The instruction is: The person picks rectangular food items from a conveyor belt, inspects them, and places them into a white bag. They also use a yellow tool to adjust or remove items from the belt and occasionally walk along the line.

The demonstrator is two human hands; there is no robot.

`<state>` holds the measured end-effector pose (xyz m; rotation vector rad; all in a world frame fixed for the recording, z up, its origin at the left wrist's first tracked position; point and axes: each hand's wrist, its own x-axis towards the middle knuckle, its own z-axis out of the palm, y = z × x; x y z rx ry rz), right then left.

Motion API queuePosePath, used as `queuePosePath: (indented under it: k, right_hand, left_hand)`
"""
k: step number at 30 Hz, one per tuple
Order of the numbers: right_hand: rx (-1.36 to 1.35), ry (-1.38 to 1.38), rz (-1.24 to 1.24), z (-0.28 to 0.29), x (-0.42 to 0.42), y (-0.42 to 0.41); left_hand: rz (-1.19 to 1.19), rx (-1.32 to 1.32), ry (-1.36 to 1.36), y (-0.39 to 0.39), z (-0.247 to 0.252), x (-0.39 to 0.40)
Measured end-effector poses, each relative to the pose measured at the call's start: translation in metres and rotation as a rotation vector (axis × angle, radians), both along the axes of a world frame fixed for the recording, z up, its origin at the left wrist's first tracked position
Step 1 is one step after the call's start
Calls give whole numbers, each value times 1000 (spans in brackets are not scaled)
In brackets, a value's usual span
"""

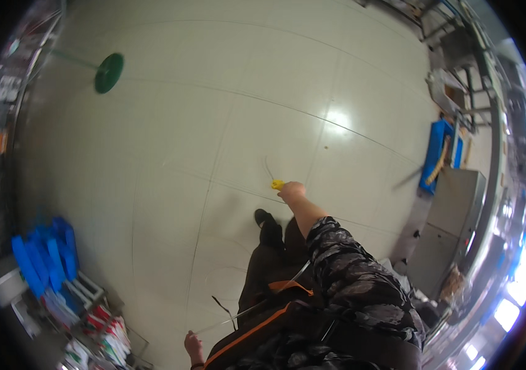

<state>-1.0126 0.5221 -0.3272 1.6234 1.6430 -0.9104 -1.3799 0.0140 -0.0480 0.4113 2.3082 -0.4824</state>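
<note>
My right hand (293, 189) reaches out over the tiled floor, its fingers closed on a small yellow object (277, 184), too blurred to name. A thin wire-like strand (268, 167) shows just beyond it. Low in the view, my left hand (193, 347) is out to the left of my body. Its fingertips are at the end of a thin pale cord (244, 312), which runs across my front. A short dark strap (224, 310) crosses near that cord. Orange edging (253, 340) marks the dark garment or bag at my waist.
Tiled floor (175, 115) spreads ahead, with a green round-based stand (109, 73) at upper left. Blue items (48, 259) sit on a rack at lower left, near red-and-white bags (108, 330). On the right are a blue bin (436, 155), a grey cabinet (452, 203) and a long bench.
</note>
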Motion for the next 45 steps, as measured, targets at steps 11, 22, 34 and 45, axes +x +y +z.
queuePosePath:
  k: [11,22,34,45]
  right_hand:
    - [37,-42,-67,9,176,74]
    - [238,242,-135,-4,88,395]
    - [365,-401,-344,7,295,502]
    - [329,249,34,-29,-74,719]
  left_hand:
    - [39,255,-251,239,-12,-44]
    - [-6,216,-287,411,1,-18]
    - [-3,218,-451,556,-80,-34]
    - [39,275,-460,745,-99,-110]
